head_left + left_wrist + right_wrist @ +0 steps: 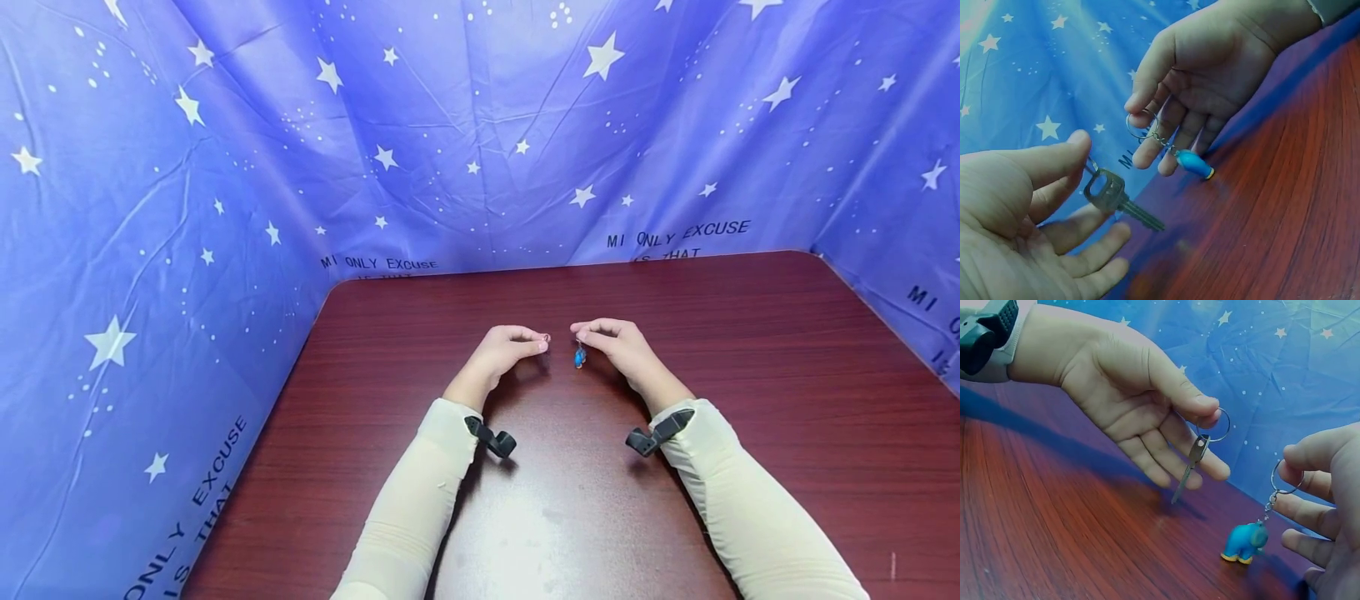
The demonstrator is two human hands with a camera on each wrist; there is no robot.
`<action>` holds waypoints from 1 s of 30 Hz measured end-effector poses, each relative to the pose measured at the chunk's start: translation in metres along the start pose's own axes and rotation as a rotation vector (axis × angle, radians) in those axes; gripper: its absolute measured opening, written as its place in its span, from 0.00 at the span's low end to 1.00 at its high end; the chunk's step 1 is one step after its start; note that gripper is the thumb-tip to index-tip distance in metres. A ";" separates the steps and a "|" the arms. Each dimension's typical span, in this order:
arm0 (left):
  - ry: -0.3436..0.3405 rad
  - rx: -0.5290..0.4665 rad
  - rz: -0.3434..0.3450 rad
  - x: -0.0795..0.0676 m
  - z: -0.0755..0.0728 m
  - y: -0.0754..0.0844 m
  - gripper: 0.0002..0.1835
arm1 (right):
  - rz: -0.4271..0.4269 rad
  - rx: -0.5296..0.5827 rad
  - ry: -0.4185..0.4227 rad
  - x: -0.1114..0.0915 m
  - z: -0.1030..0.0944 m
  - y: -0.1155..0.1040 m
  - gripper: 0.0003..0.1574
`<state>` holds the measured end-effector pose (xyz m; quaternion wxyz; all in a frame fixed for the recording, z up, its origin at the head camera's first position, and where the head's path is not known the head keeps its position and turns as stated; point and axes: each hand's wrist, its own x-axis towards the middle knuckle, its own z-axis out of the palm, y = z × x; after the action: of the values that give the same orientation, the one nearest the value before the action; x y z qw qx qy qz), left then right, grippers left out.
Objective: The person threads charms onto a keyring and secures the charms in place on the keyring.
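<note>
My left hand [504, 353] pinches a metal ring [1228, 425] between thumb and forefinger, and a key [1109, 195] hangs from that ring. Opposite it, my right hand [617, 343] pinches a second split ring [1136, 132]. A short chain [1270, 505] joins this ring to a blue elephant-shaped charm [1245, 542] with yellow feet, which dangles below the fingers. Both hands are raised above the table, a small gap apart, with the other fingers spread loosely. Key and charm do not touch each other.
Beneath the hands lies a dark red wood-grain table [360, 467]. A blue curtain with white stars [480, 100] surrounds its back and sides. Each cream sleeve carries a black wrist mount, one on the left [491, 437] and one on the right [660, 432].
</note>
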<state>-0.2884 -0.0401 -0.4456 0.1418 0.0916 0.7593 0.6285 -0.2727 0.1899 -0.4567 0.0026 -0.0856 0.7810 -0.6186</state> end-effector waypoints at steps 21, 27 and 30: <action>-0.121 -0.457 0.049 -0.001 0.000 0.006 0.10 | -0.018 0.430 0.007 -0.002 0.003 -0.018 0.09; -0.103 -0.478 0.060 -0.001 0.000 0.010 0.13 | -0.025 0.491 0.002 -0.003 0.003 -0.024 0.11; -0.101 -0.499 0.061 0.000 0.000 0.011 0.15 | -0.023 0.499 0.003 -0.003 0.003 -0.025 0.11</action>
<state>-0.2887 -0.0385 -0.4351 0.1789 0.1080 0.5696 0.7949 -0.2656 0.1818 -0.4334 0.0156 -0.0905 0.6029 -0.7925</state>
